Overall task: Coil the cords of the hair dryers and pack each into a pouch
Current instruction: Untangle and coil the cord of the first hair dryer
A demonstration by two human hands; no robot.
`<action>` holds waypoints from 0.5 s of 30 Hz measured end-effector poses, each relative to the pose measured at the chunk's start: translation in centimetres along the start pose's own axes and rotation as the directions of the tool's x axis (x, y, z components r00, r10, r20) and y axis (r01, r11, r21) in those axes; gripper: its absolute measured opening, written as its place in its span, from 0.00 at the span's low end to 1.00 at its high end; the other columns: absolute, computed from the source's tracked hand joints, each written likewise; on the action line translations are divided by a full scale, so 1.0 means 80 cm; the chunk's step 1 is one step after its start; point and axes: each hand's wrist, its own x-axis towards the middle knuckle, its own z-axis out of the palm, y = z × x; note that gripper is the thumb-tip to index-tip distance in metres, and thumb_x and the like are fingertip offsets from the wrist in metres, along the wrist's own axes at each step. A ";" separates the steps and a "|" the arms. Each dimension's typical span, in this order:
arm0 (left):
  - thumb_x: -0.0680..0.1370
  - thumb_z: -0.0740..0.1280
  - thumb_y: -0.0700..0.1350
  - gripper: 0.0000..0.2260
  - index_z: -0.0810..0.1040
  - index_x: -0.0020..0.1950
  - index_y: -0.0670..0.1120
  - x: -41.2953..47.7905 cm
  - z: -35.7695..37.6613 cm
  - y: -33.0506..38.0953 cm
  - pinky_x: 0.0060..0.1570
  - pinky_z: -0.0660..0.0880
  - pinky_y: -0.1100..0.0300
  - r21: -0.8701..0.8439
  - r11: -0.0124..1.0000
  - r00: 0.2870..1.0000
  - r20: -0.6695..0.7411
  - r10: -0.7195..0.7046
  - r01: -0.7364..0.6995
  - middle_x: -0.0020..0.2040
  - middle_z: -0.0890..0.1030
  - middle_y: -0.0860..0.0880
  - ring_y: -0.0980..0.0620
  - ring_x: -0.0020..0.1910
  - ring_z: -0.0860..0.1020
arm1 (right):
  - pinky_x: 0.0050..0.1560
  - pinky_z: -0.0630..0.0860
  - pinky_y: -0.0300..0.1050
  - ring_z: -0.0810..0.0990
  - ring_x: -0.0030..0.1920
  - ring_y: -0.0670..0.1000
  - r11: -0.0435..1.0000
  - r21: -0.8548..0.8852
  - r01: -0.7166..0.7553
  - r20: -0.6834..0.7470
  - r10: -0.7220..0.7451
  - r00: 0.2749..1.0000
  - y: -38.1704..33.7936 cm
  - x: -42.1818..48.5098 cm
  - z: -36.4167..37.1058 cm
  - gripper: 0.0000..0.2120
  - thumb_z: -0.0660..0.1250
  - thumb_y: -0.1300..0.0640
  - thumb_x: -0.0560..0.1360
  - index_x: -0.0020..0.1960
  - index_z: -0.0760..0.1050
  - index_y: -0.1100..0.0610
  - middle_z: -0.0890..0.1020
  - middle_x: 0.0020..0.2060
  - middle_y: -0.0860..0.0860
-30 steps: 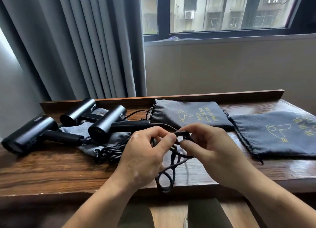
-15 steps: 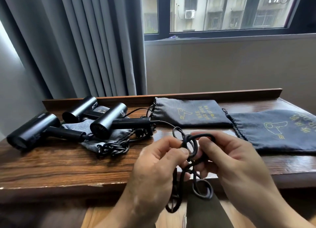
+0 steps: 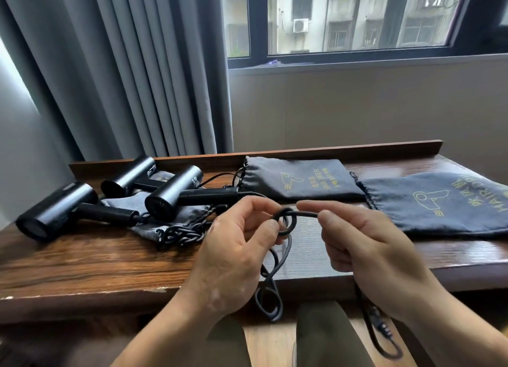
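Cord [image 3: 301, 214] is held between both hands over the front of the desk [image 3: 82, 262]. The left hand [image 3: 231, 254] pinches a small loop of it between thumb and forefinger, the right hand [image 3: 373, 256] pinches the strand just beside that loop, and the slack hangs below the grip, past the desk edge. The loop looks tight, so a pull from the right hand could cinch it into a knot rather than a coil. The dangling turns could twist on one another, and the plug [image 3: 380, 326] under the right wrist could snag. A tug might also drag the nearest hair dryer [image 3: 176, 194], beyond the left hand, if this is its cord; that link is hard to trace, since the run behind the left fingers is hidden. A second hair dryer [image 3: 129, 175] and a third hair dryer [image 3: 55, 210] lie farther out on the left-hand side. The near pouch [image 3: 299, 179] lies beyond the grip, and the right pouch [image 3: 439, 204] is cut off at the frame edge
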 end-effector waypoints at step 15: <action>0.79 0.64 0.43 0.13 0.86 0.59 0.49 -0.017 0.010 -0.010 0.59 0.78 0.55 0.006 0.999 0.993 0.109 -0.039 0.038 0.55 0.86 0.53 0.52 0.57 0.84 | 0.34 0.62 0.48 0.66 0.29 0.46 0.928 -0.368 0.049 0.183 0.020 0.983 0.017 -0.009 0.002 0.05 0.61 0.49 0.82 0.55 0.75 0.45 0.74 0.27 0.46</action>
